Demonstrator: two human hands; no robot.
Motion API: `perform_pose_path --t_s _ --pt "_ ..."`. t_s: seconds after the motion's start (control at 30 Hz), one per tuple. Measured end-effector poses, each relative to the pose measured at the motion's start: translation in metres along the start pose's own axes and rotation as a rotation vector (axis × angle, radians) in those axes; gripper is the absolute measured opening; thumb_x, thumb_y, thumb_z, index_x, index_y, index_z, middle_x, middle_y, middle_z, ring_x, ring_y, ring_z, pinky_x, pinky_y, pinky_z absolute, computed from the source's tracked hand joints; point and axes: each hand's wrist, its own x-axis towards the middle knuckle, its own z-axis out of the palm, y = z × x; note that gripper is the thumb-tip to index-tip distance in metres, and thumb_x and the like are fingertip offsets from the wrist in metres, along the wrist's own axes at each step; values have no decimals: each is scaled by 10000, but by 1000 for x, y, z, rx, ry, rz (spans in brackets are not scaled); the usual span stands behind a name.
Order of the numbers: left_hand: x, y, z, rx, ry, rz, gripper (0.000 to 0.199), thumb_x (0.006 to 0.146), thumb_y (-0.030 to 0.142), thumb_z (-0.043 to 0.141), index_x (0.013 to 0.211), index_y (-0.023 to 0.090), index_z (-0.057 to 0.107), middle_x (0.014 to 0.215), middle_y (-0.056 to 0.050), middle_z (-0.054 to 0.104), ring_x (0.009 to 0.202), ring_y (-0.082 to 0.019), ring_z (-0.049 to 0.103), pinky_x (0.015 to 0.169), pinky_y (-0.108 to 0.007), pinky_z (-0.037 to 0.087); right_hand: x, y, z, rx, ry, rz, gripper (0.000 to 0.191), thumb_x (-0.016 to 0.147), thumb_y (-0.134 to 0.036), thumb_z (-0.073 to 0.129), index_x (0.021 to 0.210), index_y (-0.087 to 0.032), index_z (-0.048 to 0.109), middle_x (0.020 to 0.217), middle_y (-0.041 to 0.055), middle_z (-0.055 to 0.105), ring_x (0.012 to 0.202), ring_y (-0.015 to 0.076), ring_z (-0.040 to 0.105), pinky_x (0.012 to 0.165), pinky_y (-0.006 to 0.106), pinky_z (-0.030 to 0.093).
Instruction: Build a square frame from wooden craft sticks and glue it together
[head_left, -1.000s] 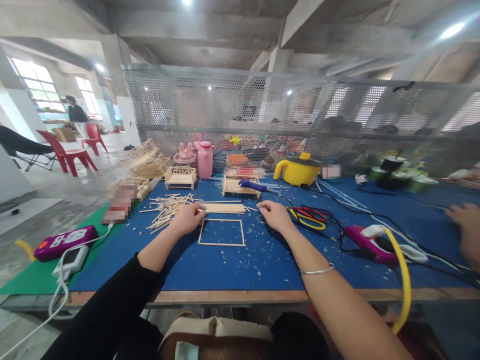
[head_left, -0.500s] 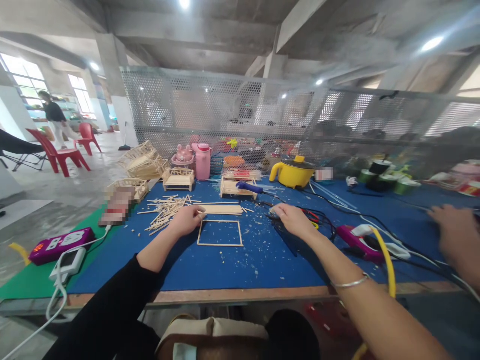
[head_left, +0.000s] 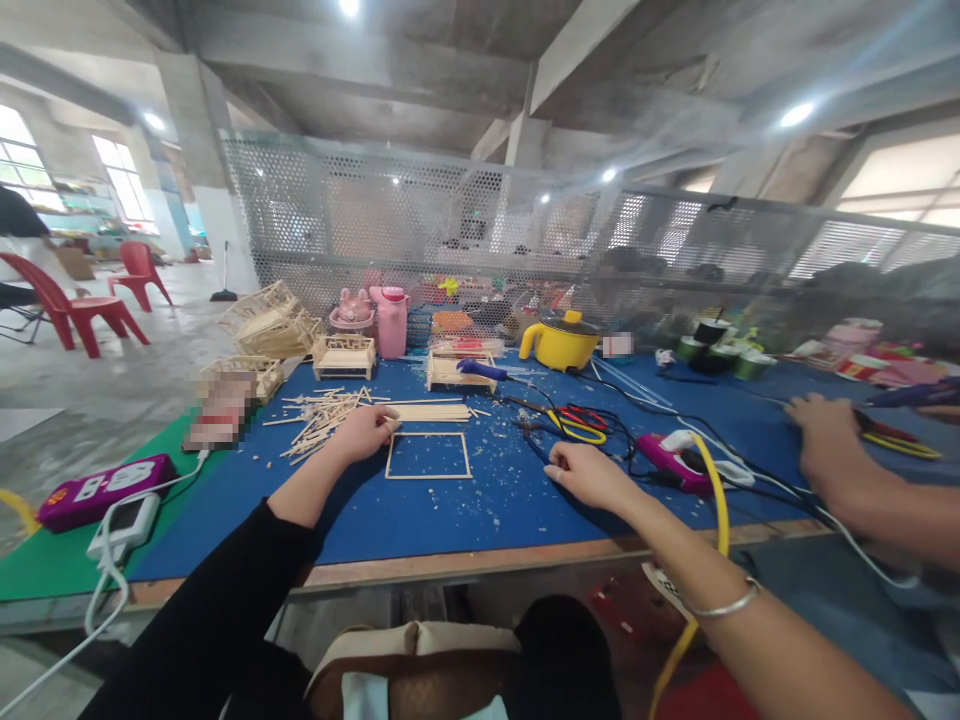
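A thin rectangular frame of wooden sticks (head_left: 429,477) lies flat on the blue table mat. My left hand (head_left: 364,432) rests at its upper left corner, fingers pressed together; what they pinch, if anything, is hidden. Just behind the frame is a row of long wooden sticks (head_left: 431,412), and a loose pile of short sticks (head_left: 319,425) spreads left of it. My right hand (head_left: 589,472) is low over the mat, right of the frame, with curled fingers beside a dark thin object I cannot make out. Beyond it lies a cutter with yellow and red handles (head_left: 581,430).
A blue-handled glue gun (head_left: 480,370) rests on a small wooden bed-like piece (head_left: 442,375). Behind stand a pink bottle (head_left: 392,325) and a yellow pot (head_left: 566,345). A purple power strip (head_left: 671,462) with cables lies right. Another person's hand (head_left: 829,430) works at far right.
My right hand has drawn back toward the table's front edge, away from the cutter. My left hand stays at the frame's corner. The view has shifted, showing more of the other person's arm.
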Motion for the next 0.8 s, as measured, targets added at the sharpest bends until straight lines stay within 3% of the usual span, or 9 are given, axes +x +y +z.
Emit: perform_pose_path --t_s 0.17,0.27,0.4,0.5,0.67,0.8 --pt "-1 2 -2 11 -3 9 345 807 358 456 1027 162 637 719 -33 695 681 -154 655 656 -234 488 -13 -4 -7 -12 -40 -70 34 716 -173 504 701 -204 503 695 30 618 627 161 537 549 242 320" --pt "0 2 -1 22 3 18 346 805 361 460 1024 162 639 704 -35 689 675 -160 652 654 -242 486 -30 -8 -10 35 -69 -83 142 716 -140 463 820 -207 533 756 26 642 677 166 570 585 238 373" --pt "0 0 0 47 1 28 357 808 371 454 1029 159 638 727 -35 691 688 -166 650 662 -251 486 -50 -18 -12 96 -31 -76 300 863 -311 379 1078 -258 580 954 31 697 866 215 635 733 309 456" --pt "0 -1 0 80 -4 32 357 813 371 451 1038 163 635 762 -34 698 693 -162 647 692 -257 484 -57 -24 -11 74 -5 -145 357 895 -374 354 1122 -298 618 1115 3 669 1018 232 614 856 356 456" --pt "0 6 0 175 12 40 324 770 312 536 1048 188 644 947 -43 701 814 -174 636 780 -265 463 -44 -20 -1 -51 112 -94 351 904 -349 366 1123 -288 634 1105 -5 674 1003 234 625 827 354 485" --pt "-2 16 4 257 12 28 316 733 288 587 1034 217 651 924 -21 705 845 -179 629 775 -260 457 -18 -28 5 -206 219 -53 309 879 -281 424 1072 -235 661 1068 71 677 956 251 621 763 351 485"
